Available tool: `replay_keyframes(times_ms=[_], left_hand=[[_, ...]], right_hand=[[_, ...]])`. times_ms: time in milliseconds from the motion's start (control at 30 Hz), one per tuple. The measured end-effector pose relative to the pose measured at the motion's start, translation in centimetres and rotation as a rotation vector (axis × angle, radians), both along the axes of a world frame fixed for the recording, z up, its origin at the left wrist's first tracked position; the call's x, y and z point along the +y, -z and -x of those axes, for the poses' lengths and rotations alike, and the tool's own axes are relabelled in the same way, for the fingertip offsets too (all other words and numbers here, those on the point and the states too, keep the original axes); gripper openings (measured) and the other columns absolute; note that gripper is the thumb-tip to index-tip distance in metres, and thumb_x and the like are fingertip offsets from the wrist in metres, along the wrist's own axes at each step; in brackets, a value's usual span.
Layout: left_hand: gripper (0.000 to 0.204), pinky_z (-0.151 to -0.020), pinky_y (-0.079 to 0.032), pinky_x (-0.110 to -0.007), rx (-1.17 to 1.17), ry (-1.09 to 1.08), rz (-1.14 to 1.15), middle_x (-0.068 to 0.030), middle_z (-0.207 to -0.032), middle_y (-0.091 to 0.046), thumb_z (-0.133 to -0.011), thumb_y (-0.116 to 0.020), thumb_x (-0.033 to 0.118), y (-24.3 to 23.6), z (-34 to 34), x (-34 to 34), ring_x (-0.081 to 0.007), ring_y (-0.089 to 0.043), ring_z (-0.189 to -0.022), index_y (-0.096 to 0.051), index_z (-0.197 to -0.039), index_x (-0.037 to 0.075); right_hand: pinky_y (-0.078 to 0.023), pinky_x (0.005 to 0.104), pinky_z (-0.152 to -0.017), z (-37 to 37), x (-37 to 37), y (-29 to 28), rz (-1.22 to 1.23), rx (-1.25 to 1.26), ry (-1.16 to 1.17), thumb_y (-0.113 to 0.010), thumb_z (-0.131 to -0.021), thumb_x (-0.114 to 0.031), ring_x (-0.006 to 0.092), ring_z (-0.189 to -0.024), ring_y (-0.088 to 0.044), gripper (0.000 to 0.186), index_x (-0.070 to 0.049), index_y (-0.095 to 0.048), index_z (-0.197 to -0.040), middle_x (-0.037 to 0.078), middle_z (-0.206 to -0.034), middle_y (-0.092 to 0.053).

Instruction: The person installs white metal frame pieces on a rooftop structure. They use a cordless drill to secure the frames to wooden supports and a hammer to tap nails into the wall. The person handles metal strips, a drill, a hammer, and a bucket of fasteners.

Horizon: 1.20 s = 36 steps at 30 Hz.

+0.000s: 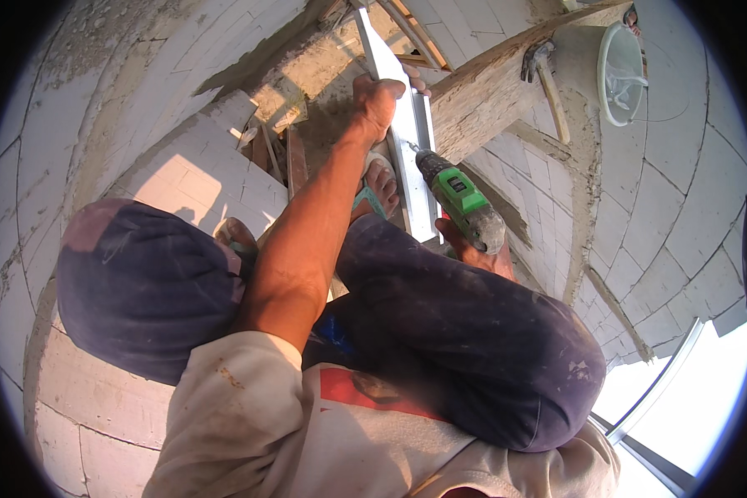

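- Left hand point(379, 104), as I watch through the head view, is closed around the upper part of a silvery metal channel point(405, 158), thumb on the near side and fingertips showing past the far edge.
- Right hand point(483, 259) is bent around the grip of a green cordless drill point(463, 192); the drill body hides most of its fingers, so I cannot tell how they sit on the trigger.
- I see the channel standing out lengthwise from the person, between the raised knees, its near end beside the right hand.
- The drill's bit point(413, 147) points at the channel's face, at or very near the metal; I cannot tell whether it has gone in.
- Below the left forearm I make out a foot in a teal-strapped sandal point(365, 197), close beside the channel.
- To the right, a wooden-handled hammer point(554, 101) lies near a rough timber plank point(485, 95), with a translucent white bucket point(610, 79) beyond it.
- Pale block walls point(664, 174) surround the person.
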State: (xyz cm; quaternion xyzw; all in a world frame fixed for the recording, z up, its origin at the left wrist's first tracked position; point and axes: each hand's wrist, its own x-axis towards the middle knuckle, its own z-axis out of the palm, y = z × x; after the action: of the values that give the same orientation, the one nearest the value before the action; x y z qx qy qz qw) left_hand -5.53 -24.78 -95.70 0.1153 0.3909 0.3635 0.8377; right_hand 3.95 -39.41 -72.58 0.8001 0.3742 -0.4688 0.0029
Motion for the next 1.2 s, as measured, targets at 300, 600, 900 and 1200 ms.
replay_keyframes(times_ms=[300, 600, 900, 1200], left_hand=[[0.039, -0.087, -0.058, -0.043, 0.017, 0.013, 0.010, -0.0216, -0.095, -0.072, -0.074, -0.047, -0.005, -0.4, 0.1, 0.1, -0.0370, -0.074, -0.091, -0.067, -0.107, -0.010], [0.032, -0.081, -0.064, -0.046, 0.012, -0.032, 0.022, -0.0217, -0.090, -0.073, -0.078, -0.047, -0.011, -0.5, 0.1, 0.1, -0.0347, -0.075, -0.084, -0.069, -0.101, -0.009], [0.035, -0.085, -0.061, -0.045, 0.014, -0.022, -0.015, -0.0219, -0.092, -0.073, -0.076, -0.047, -0.007, -0.2, -0.1, 0.3, -0.0350, -0.075, -0.087, -0.068, -0.104, -0.009], [0.049, -0.092, -0.059, -0.049, -0.079, 0.052, 0.090, -0.0194, -0.098, -0.067, -0.069, -0.048, 0.005, 0.4, 0.5, 0.3, -0.0380, -0.071, -0.100, -0.060, -0.115, -0.007]], right_hand=[[-0.056, 0.0434, -0.087, -0.1, 0.5, -0.3, 0.097, 0.013, 0.136, -0.073, -0.095, -0.024, 0.0347, -0.104, -0.072, 0.039, -0.005, -0.067, -0.129, 0.018, -0.118, -0.072], [-0.055, 0.0453, -0.090, -0.2, 0.5, -0.6, 0.146, 0.024, 0.137, -0.073, -0.095, -0.028, 0.0358, -0.107, -0.071, 0.045, -0.009, -0.064, -0.135, 0.019, -0.122, -0.071], [-0.053, 0.0430, -0.093, -0.1, -0.2, -1.3, 0.023, -0.021, 0.045, -0.073, -0.095, -0.023, 0.0350, -0.109, -0.068, 0.043, -0.007, -0.062, -0.133, 0.018, -0.123, -0.066], [-0.049, 0.0481, -0.109, -2.3, -0.6, -1.4, -0.211, -0.053, 0.007, -0.071, -0.092, -0.015, 0.0427, -0.128, -0.061, 0.067, -0.004, -0.040, -0.150, 0.026, -0.141, -0.058]])
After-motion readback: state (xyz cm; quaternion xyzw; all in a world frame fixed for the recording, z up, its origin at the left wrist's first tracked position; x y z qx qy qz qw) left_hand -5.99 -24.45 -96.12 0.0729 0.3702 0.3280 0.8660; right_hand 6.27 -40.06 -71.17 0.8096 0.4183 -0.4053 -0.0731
